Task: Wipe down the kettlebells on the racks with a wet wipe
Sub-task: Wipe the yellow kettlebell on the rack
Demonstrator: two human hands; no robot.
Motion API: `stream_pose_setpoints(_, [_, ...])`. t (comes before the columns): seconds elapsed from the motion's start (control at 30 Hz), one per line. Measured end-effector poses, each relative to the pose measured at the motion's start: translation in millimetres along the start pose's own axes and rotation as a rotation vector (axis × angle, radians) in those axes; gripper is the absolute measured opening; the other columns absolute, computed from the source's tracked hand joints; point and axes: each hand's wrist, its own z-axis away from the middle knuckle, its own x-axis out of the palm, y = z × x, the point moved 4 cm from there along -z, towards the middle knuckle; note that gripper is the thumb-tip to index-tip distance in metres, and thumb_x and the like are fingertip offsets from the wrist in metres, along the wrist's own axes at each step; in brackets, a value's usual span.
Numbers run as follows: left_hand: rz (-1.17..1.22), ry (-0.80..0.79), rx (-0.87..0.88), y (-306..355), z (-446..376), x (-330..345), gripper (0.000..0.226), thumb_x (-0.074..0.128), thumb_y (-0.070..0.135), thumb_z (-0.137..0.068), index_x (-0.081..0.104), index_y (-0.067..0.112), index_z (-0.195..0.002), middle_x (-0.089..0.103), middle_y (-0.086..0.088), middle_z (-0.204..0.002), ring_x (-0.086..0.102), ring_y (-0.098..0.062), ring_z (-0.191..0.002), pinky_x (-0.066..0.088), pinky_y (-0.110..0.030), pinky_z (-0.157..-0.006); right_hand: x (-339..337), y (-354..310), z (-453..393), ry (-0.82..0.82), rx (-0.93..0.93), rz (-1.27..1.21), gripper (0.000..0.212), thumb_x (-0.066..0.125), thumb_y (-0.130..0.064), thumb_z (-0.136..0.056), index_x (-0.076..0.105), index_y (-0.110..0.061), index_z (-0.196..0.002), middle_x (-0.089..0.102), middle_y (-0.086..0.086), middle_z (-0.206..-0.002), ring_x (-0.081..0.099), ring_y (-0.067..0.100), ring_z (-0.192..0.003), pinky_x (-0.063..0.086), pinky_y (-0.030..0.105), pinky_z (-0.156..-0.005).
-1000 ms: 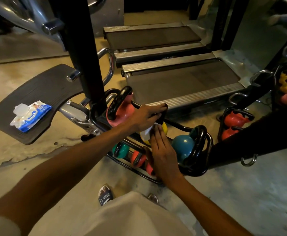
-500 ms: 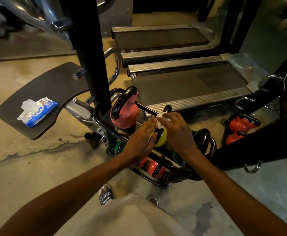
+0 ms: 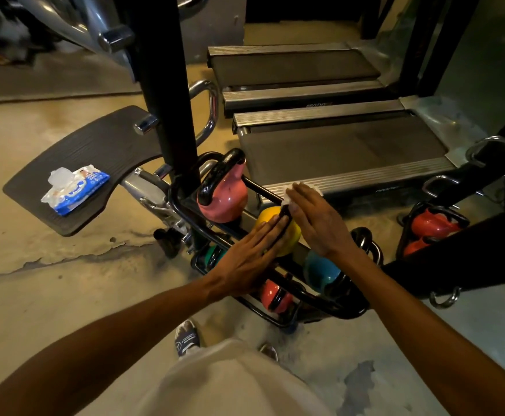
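The small yellow kettlebell (image 3: 278,232) sits in the middle of the upper tier of the black tubular steel rack (image 3: 185,205), between the pink kettlebell with the black handle (image 3: 224,199) and the blue kettlebell (image 3: 320,271); its own dark handle stands up between the person's two hands. The left hand (image 3: 245,265) lies flat, fingers straight, against the near side of the yellow ball; the right hand (image 3: 317,220) is also flat with straight fingers on the far side of the handle, and the white wet wipe (image 3: 305,187) shows under and past its fingertips (whether the thumb pinches the wipe I cannot tell from here).

I'd judge the bell heavy for its size and quite rigid; the coloured coat looks glossy, so a damp wipe should slide over it easily, and a wet palm could slip on it too. The wipe is limp and light; it should mould round the curve if pressed with flat fingers, but may bunch up at the handle. To turn or lift the bell, the handle is the place to grip, not the smooth ball; for steadying alone, a flat palm on the side seems enough, since the rack rails cradle it.

More red kettlebells (image 3: 275,295) sit on the lower tier; the blue pack of wet wipes (image 3: 74,190) rests well apart on a dark footplate (image 3: 95,151).
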Motion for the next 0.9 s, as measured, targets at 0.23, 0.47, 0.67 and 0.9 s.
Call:
stream_pose_setpoints(0.23, [0.02,0.025,0.019,1.7,3.9,-1.2,0.08,0.063,0.029,-0.102,0.021,0.0,-0.164,0.005,-0.022,-0.173,0.002,-0.038,-0.161,0.014,-0.052,-0.131,-5.1,-1.9,-11.4,-0.06,-0.072,0.005,0.062,0.022,-0.058,-0.11,0.059,-0.022,-0.144,0.048,0.003,-0.158,0.034,0.014,-0.152,0.038,0.045,-0.119])
stream_pose_setpoints(0.47, [0.049,0.002,-0.003,3.2,2.3,-5.6,0.085,0.067,0.03,-0.101,0.018,0.001,-0.165,0.004,-0.019,-0.174,0.002,-0.037,-0.162,0.022,-0.055,-0.128,0.4,9.2,-18.8,-0.044,0.054,-0.126,0.067,0.023,-0.066,-0.107,0.058,-0.023,-0.144,0.052,0.002,-0.153,0.045,0.016,-0.144,0.042,0.043,-0.115])
stream_pose_setpoints(0.67, [0.094,0.005,-0.009,7.1,1.0,-8.7,0.078,0.06,0.029,-0.105,0.018,-0.002,-0.164,0.006,-0.02,-0.174,0.004,-0.037,-0.162,0.024,-0.056,-0.127,-4.8,1.4,-44.5,0.073,0.299,-0.209,0.037,0.051,-0.043,-0.108,0.07,-0.013,-0.12,0.073,0.009,-0.115,0.064,0.017,-0.098,0.04,0.02,-0.068])
stream_pose_setpoints(0.9, [0.092,0.016,-0.014,9.5,1.1,-10.3,0.081,0.061,0.028,-0.104,0.017,-0.001,-0.164,0.006,-0.02,-0.174,0.005,-0.037,-0.162,0.028,-0.057,-0.125,14.6,32.1,-59.2,0.116,0.906,-0.707,0.037,0.061,-0.042,-0.1,0.072,-0.008,-0.108,0.072,0.017,-0.113,0.069,0.032,-0.103,0.055,0.042,-0.083])
